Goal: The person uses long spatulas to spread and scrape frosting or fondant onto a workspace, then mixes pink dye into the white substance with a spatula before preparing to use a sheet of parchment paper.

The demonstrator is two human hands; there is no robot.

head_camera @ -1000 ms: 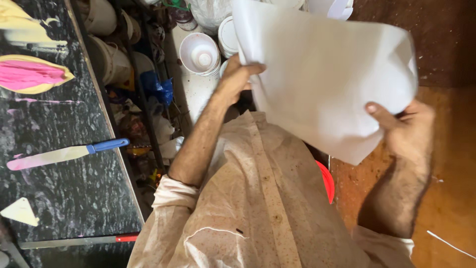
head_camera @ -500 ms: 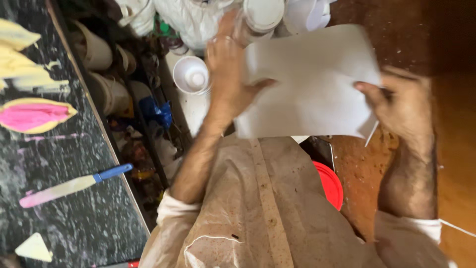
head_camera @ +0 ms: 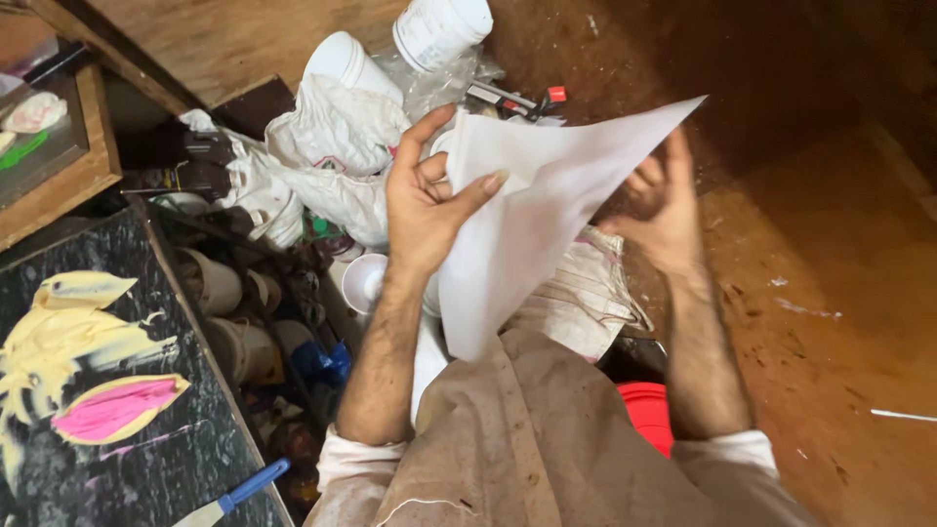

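Paper sheet (head_camera: 532, 210) pinched between left hand (head_camera: 427, 200), right hand (head_camera: 659, 210).

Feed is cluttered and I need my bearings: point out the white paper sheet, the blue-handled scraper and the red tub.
White paper sheet (head_camera: 532, 210), head view, middle of the sheet.
Blue-handled scraper (head_camera: 256, 485), head view, on the blue handle.
Red tub (head_camera: 647, 412), head view, visible top below the apron edge.

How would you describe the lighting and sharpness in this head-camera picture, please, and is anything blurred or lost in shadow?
Head view: warm indoor light; the white paper sheet is the brightest area, nearly washed out. The left hand is fairly sharp; the right hand is motion-blurred behind the sheet. The top right floor sinks into deep shadow. The paint smears on the dark slab stay clear.
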